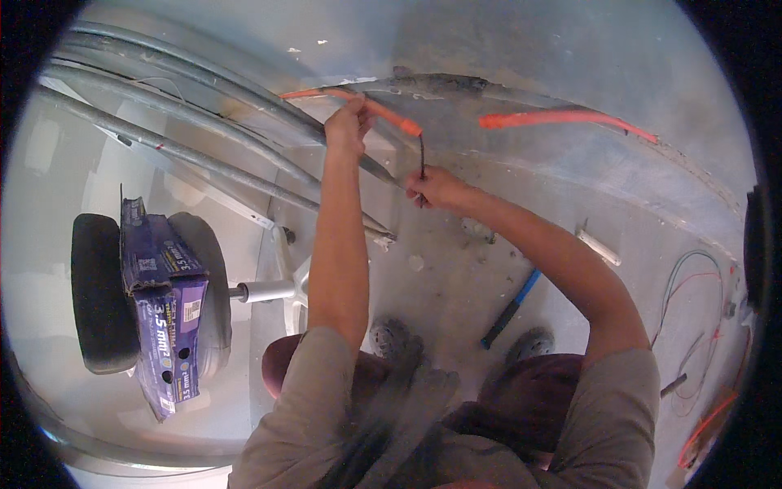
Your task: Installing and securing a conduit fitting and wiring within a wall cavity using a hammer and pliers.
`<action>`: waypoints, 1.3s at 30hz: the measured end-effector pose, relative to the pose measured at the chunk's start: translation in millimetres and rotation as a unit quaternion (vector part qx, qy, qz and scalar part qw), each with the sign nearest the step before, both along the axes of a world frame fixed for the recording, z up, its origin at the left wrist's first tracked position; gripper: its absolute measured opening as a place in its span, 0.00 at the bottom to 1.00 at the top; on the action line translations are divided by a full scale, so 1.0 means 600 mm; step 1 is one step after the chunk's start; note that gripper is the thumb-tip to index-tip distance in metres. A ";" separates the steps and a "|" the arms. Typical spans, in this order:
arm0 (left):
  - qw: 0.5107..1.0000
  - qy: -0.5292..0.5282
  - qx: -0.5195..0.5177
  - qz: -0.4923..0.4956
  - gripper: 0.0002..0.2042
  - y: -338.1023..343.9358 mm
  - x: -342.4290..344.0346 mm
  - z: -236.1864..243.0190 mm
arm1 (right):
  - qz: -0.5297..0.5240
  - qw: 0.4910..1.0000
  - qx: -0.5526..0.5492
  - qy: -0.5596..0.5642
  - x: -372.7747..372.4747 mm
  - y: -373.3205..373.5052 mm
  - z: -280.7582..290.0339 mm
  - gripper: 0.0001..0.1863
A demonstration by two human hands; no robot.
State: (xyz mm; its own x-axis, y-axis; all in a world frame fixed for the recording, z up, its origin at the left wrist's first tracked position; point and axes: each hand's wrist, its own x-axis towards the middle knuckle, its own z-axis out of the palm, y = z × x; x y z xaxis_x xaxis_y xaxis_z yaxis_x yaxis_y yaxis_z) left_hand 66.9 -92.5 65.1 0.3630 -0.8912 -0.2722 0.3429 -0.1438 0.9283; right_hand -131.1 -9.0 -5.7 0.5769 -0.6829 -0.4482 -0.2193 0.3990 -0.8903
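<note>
My left hand [348,126] is closed around an orange conduit [393,117] that comes out along the broken wall groove. From the conduit's open end a thin black cable [422,152] drops down. My right hand [438,188] pinches that cable a short way below the end. Its lower tip shows just under my fingers. To the right, a second orange conduit [562,119] runs out of the same groove, with neither hand touching it.
Several grey metal pipes [220,138] slant in from the upper left, close to my left forearm. A chair [102,301] carries a purple cardboard box [171,310]. On the floor lie a blue-and-black handled tool [511,310] and a white strip [598,247]. Loose wires [707,281] curl at the right.
</note>
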 end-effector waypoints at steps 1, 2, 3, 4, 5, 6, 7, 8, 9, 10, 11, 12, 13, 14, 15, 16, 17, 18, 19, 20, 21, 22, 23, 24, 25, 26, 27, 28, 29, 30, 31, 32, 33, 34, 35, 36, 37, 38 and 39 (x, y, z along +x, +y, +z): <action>1.000 -0.002 0.000 -0.010 0.11 0.003 0.005 0.003 | 0.011 1.000 0.000 0.001 -0.002 0.001 0.004 0.16; 1.000 -0.004 0.000 -0.021 0.12 0.007 0.009 0.005 | 0.011 1.000 0.000 0.002 -0.002 0.003 0.008 0.16; 1.000 -0.003 0.001 -0.022 0.12 0.011 0.008 0.006 | 0.018 1.000 -0.008 0.004 -0.002 0.006 0.016 0.16; 1.000 -0.015 0.007 -0.021 0.13 0.017 0.009 0.008 | 0.025 1.000 -0.015 0.007 0.001 0.009 0.024 0.16; 0.999 -0.027 0.014 -0.020 0.14 0.024 0.010 0.009 | 0.025 1.000 -0.015 0.008 0.008 0.010 0.020 0.16; 0.999 -0.024 0.015 -0.025 0.14 0.028 0.002 0.012 | 0.008 0.999 -0.030 0.010 0.011 0.010 0.014 0.16; 0.999 -0.042 0.021 -0.012 0.13 0.034 -0.005 0.015 | -0.008 0.999 -0.045 0.013 0.011 0.010 0.008 0.17; 0.998 -0.060 0.027 0.002 0.13 0.041 -0.013 0.016 | -0.012 0.999 -0.043 0.017 0.008 0.009 0.001 0.17; 0.998 -0.057 0.028 0.001 0.13 0.053 -0.019 0.015 | -0.003 1.000 -0.014 -0.003 0.007 0.009 0.009 0.17; 0.986 -0.156 -0.008 0.061 0.13 0.066 -0.027 0.011 | 0.007 1.000 0.016 -0.023 0.006 0.011 0.018 0.18; 0.959 -0.252 -0.044 0.121 0.14 0.079 -0.036 0.006 | 0.006 1.000 0.016 -0.019 0.006 0.012 0.020 0.18; 0.960 -0.250 -0.044 0.120 0.14 0.092 -0.049 0.006 | 0.003 1.000 0.008 -0.011 0.009 0.012 0.019 0.18; 0.940 -0.304 -0.126 0.088 0.12 0.105 -0.069 0.006 | -0.001 1.000 -0.001 -0.001 0.010 0.011 0.016 0.18; 0.910 -0.355 -0.207 0.054 0.11 0.113 -0.089 0.006 | -0.002 1.000 0.000 0.002 0.009 0.010 0.013 0.18; 0.912 -0.351 -0.208 0.054 0.11 0.120 -0.110 0.008 | 0.003 1.000 -0.006 0.002 0.007 0.009 0.011 0.20; 0.870 -0.436 -0.228 0.024 0.11 0.123 -0.130 0.006 | 0.007 1.000 -0.011 0.003 0.004 0.009 0.011 0.21; 0.820 -0.516 -0.247 -0.007 0.11 0.124 -0.144 0.008 | 0.004 1.000 -0.011 0.009 0.000 0.010 0.011 0.21; 0.823 -0.512 -0.247 -0.007 0.11 0.125 -0.146 0.008 | 0.002 1.000 -0.013 0.016 0.000 0.015 0.020 0.20; 0.774 -0.579 -0.256 -0.021 0.11 0.124 -0.149 0.007 | -0.001 1.000 -0.015 0.024 -0.004 0.018 0.028 0.18; 0.719 -0.641 -0.265 -0.036 0.11 0.122 -0.154 0.005 | -0.004 0.999 -0.014 0.030 -0.013 0.018 0.035 0.18; 0.723 -0.638 -0.263 -0.032 0.11 0.123 -0.150 0.003 | 0.055 0.986 -0.107 0.119 -0.018 0.018 0.054 0.17; 0.724 -0.634 -0.268 -0.035 0.10 0.125 -0.144 -0.002 | 0.114 0.952 -0.196 0.203 -0.020 0.020 0.074 0.16; 0.726 -0.630 -0.273 -0.038 0.08 0.129 -0.136 -0.007 | 0.122 0.951 -0.195 0.208 -0.026 0.027 0.103 0.16; 0.730 -0.627 -0.271 -0.034 0.08 0.130 -0.132 -0.008 | 0.175 0.878 -0.333 0.297 -0.039 0.035 0.141 0.16; 0.724 -0.634 -0.271 -0.021 0.08 0.132 -0.126 -0.009 | 0.225 0.775 -0.459 0.372 -0.048 0.039 0.170 0.15; 0.718 -0.641 -0.272 -0.008 0.08 0.134 -0.123 -0.010 | 0.194 0.717 -0.522 0.419 -0.056 0.037 0.188 0.15; 0.722 -0.637 -0.270 -0.004 0.08 0.135 -0.123 -0.010 | 0.162 0.650 -0.581 0.462 -0.062 0.033 0.197 0.17; 0.720 -0.647 -0.251 0.007 0.09 0.132 -0.134 -0.014 | 0.167 0.648 -0.579 0.467 -0.070 0.022 0.193 0.17; 0.717 -0.658 -0.230 0.019 0.09 0.131 -0.139 -0.017 | 0.087 0.627 -0.601 0.488 -0.073 0.006 0.188 0.19; 0.721 -0.652 -0.232 0.019 0.09 0.130 -0.146 -0.015 | 0.003 0.600 -0.619 0.507 -0.079 -0.009 0.186 0.22; 0.735 -0.636 -0.236 0.014 0.09 0.132 -0.150 -0.011 | 0.005 0.596 -0.618 0.512 -0.081 -0.021 0.183 0.22; 0.747 -0.619 -0.241 0.009 0.10 0.134 -0.154 -0.007 | -0.019 0.587 -0.611 0.531 -0.081 -0.031 0.180 0.24; 0.750 -0.616 -0.241 0.009 0.10 0.137 -0.154 -0.010 | -0.043 0.578 -0.603 0.548 -0.077 -0.039 0.176 0.26; 0.751 -0.616 -0.237 0.009 0.10 0.140 -0.153 -0.012 | -0.041 0.576 -0.603 0.551 -0.073 -0.045 0.173 0.26; 0.752 -0.616 -0.235 0.008 0.10 0.141 -0.154 -0.012 | -0.047 0.550 -0.603 0.576 -0.070 -0.050 0.171 0.26; 0.753 -0.615 -0.233 0.010 0.10 0.143 -0.150 -0.014 | -0.052 0.524 -0.604 0.598 -0.063 -0.054 0.171 0.25; 0.754 -0.613 -0.236 0.008 0.10 0.145 -0.148 -0.016 | -0.050 0.523 -0.605 0.598 -0.059 -0.063 0.173 0.25; 0.754 -0.612 -0.239 0.006 0.10 0.146 -0.145 -0.017 | -0.043 0.526 -0.588 0.613 -0.057 -0.074 0.178 0.24; 0.756 -0.610 -0.240 0.007 0.10 0.147 -0.144 -0.016 | -0.036 0.528 -0.571 0.628 -0.056 -0.079 0.184 0.24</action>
State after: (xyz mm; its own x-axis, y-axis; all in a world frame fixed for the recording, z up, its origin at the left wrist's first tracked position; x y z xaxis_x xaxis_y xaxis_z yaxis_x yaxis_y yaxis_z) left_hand -19.6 -4.6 55.6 0.0938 -0.7752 0.6247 -0.8108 0.3047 0.4998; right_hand -164.7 -56.6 104.6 0.2687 -0.9211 0.2816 -0.9435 -0.1927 0.2697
